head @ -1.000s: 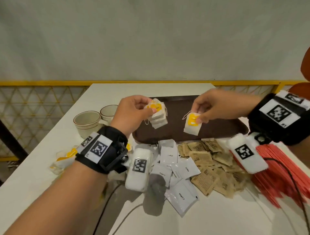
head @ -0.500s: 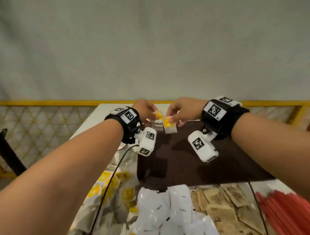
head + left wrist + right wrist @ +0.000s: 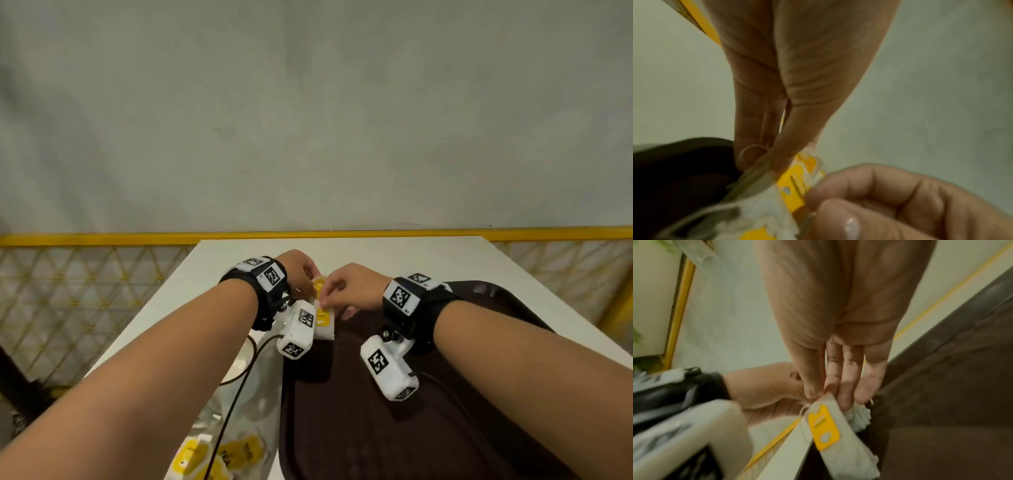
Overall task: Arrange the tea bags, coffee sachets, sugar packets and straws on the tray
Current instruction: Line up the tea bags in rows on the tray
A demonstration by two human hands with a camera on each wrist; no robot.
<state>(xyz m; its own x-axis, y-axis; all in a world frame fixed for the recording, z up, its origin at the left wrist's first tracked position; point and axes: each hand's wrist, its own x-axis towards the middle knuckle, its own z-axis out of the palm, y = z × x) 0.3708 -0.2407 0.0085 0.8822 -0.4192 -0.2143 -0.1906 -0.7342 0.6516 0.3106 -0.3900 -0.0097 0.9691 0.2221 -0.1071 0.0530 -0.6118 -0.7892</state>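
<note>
Left hand [image 3: 301, 274]: at 11 o'clock of the tray, thumb and fingers pinched on a small stack of tea bags [image 3: 791, 186]; strings trailing loose beneath.
Right hand [image 3: 346, 289]: just beside the left, thumb and forefinger pinched on the top edge of a single tea bag [image 3: 840, 436], yellow tag facing up; remaining fingers extended behind it.
Tea bags in hand: held over the far-left corner of the tray, the single bag hanging down toward the dark floor; contact with the tray not discernible.
Tray [image 3: 462, 428]: dark brown, on the white counter [image 3: 376, 253]; bare across the visible floor.
Loose tea bags [image 3: 219, 452]: heap at 7 o'clock, off the tray, on the counter.
Coffee sachets, sugar packets, straws: out of view.
Step in hand: likely setting the tea bags into the 11 o'clock corner as a first group.
Method advised: lower flat, tags up, edges squared to the tray rim; tuck strings under to avoid snagging; release only once seated; leave the rest of the floor free for the other three groups.
Risk: stack fanning or sliding on release.
</note>
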